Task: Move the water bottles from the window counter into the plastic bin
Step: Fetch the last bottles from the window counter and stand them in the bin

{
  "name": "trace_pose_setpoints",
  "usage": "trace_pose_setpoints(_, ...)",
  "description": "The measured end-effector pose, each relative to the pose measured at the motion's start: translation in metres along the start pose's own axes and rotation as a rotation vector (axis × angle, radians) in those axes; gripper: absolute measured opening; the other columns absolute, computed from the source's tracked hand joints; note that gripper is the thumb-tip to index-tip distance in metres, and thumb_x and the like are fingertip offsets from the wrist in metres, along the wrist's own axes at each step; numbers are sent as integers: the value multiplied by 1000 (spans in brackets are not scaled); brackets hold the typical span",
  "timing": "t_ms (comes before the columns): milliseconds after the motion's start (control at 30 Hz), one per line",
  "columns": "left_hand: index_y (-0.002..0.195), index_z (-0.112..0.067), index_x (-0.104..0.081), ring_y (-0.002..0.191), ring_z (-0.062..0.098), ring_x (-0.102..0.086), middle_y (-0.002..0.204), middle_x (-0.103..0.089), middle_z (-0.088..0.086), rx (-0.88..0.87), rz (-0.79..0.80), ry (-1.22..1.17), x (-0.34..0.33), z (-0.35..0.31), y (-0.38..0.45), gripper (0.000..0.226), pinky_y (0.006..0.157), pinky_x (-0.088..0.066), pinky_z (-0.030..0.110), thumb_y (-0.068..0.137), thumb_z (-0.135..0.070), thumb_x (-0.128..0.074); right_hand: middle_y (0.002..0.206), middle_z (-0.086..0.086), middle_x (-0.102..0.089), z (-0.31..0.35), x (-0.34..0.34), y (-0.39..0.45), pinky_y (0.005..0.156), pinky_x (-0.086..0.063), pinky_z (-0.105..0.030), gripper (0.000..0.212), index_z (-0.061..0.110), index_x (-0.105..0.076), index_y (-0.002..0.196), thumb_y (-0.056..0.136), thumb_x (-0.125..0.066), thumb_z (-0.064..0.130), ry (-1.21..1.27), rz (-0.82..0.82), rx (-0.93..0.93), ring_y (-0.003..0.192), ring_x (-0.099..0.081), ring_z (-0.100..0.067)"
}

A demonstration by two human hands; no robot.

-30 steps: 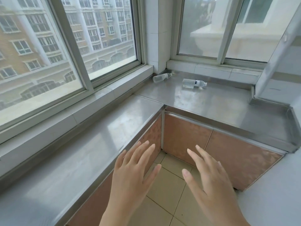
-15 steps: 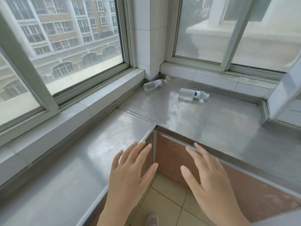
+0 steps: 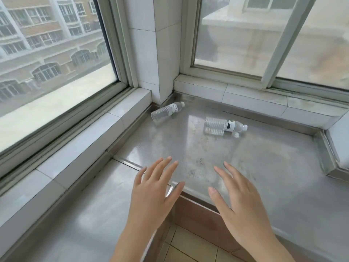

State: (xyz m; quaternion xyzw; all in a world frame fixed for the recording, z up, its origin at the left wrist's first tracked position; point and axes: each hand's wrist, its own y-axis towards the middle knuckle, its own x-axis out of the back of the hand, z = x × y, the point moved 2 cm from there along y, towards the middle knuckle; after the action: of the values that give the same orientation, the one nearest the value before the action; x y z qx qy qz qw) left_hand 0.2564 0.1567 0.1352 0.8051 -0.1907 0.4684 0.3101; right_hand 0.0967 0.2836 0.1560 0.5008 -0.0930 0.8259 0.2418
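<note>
Lying on their sides at the far end of the stainless-steel counter (image 3: 188,148), two clear water bottles are seen, neither yet touched. The smooth bottle with the white label (image 3: 167,111) is placed far left, tucked near the tiled corner pillar (image 3: 151,53) and just beside the left window sill (image 3: 113,125), its cap turned to the right. The ribbed bottle (image 3: 224,126) is set to the right of it, well apart, out on open steel, cap also to the right. What may be a loose white cap (image 3: 236,135) is made out just beside its neck, though it is too small for certainty.

Both hands are held out above the near edge of the counter, palms down. The left hand (image 3: 151,197) is empty, fingers spread and extended toward the bottles; the right hand (image 3: 239,203) is likewise empty, fingers splayed. Nothing is gripped by either.

The step in hand is judged to be the reach for the first pickup. The plastic bin is not in view, so its place cannot be told.

For the next move, a long forward reach is called for, since the bottles are well beyond the fingertips. One bottle could be taken by each hand, wrapped around the barrel. The round bodies may be expected to roll on smooth steel if nudged, so a closing grasp from above is advised.
</note>
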Motion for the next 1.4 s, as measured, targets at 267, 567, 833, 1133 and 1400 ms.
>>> trace_pose_setpoints(267,134,-29,-61,136,15,-50,141,-58,-10,81,35,46,-69,33,115,48,111,-35,43,91,-52,-57,156,11,-24,-42,-31,147,118,-16,-39,66,37,-32,144,87,-18,68,-2,67,19,141,-18,-9)
trace_pose_setpoints(567,144,-30,-49,141,12,-37,148,-49,-13,321,164,26,-170,97,278,52,113,-23,35,96,-51,-53,151,-3,-36,-114,-82,320,112,-27,-41,59,23,-44,139,86,-60,41,-19,162,-13,138,-32,-22)
trace_pose_setpoints(833,153,-22,-31,144,25,-32,158,-37,1,481,299,169,-238,167,388,78,113,-27,45,87,-37,-69,152,-9,-36,-173,-140,419,114,-23,-52,67,16,-39,142,81,-69,22,-180,242,-38,145,-16,-32)
trace_pose_setpoints(1133,143,-22,-47,110,33,-53,129,-58,10,458,297,386,-263,188,428,69,80,-44,37,81,-21,-76,118,-3,-61,-195,-169,459,108,-22,-62,74,21,-58,126,60,-67,-13,-210,194,-94,112,-52,-31)
trace_pose_setpoints(1400,139,-27,-55,116,30,-49,127,-55,6,489,307,323,-262,183,418,72,69,-39,33,73,-33,-83,125,11,-62,-182,-173,425,113,19,-26,74,22,-64,120,62,-47,-20,196,549,428,144,-9,-1)
